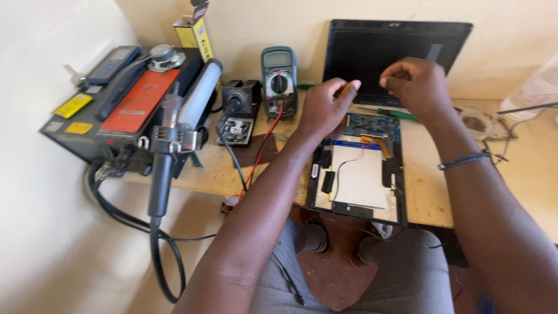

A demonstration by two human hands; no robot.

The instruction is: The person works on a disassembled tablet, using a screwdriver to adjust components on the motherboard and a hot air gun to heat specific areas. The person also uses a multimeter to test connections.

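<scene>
Grey trousers (pixel 407 273): lying nearest the camera, below the workbench (pixel 430 197) edge.
Opened tablet (pixel 360 174): lying back-off on the workbench, white battery and blue circuit board showing; reassembly is seemingly not yet done.
Left hand (pixel 325 107): hovering above the tablet's top edge, fingers pinched narrowly; whether it is gripping anything cannot be told.
Right hand (pixel 415 84): hanging raised beside it, fingers curled narrowly, contents unclear.
Green screwdriver (pixel 395 112): lying beyond the tablet.
Multimeter (pixel 279 81): standing left.
Detached screen panel (pixel 395 49): leaning against the wall.
</scene>
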